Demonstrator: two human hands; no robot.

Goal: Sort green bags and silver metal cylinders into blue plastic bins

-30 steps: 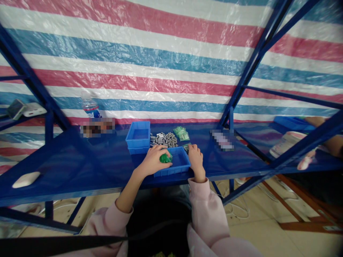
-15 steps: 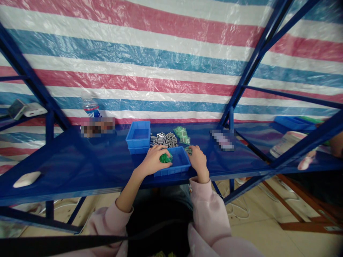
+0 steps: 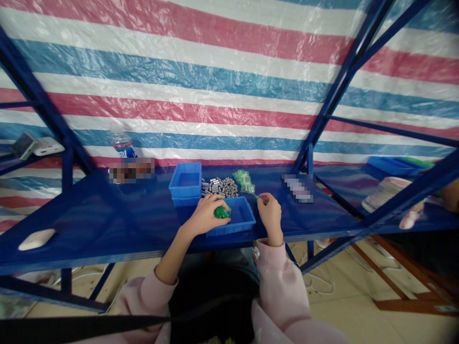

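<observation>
My left hand (image 3: 207, 215) is closed around a bunch of green plastic bags (image 3: 222, 211) at the left end of a blue plastic tray (image 3: 245, 221). Just right of that tray, my right hand (image 3: 270, 213) pinches a small greenish plastic bag (image 3: 261, 198), mostly hidden by the fingers. Behind the tray lies a heap of short silver metal cylinders (image 3: 224, 187). Several green plastic packets (image 3: 244, 181), some with metal pieces inside, lie on the table right of the heap.
Stacked blue trays (image 3: 185, 183) stand left of the heap. A phone-like object (image 3: 297, 188), blurred out, is at right. On the blue table (image 3: 143, 215) are a bottle (image 3: 124, 145) and a white mouse-shaped object (image 3: 37, 240). Blue metal frame bars (image 3: 333, 95) slant up at both sides.
My right hand has moved a little to the right, off the tray's right edge, with the small bag in its fingers. My left hand keeps its place with the green bags.
</observation>
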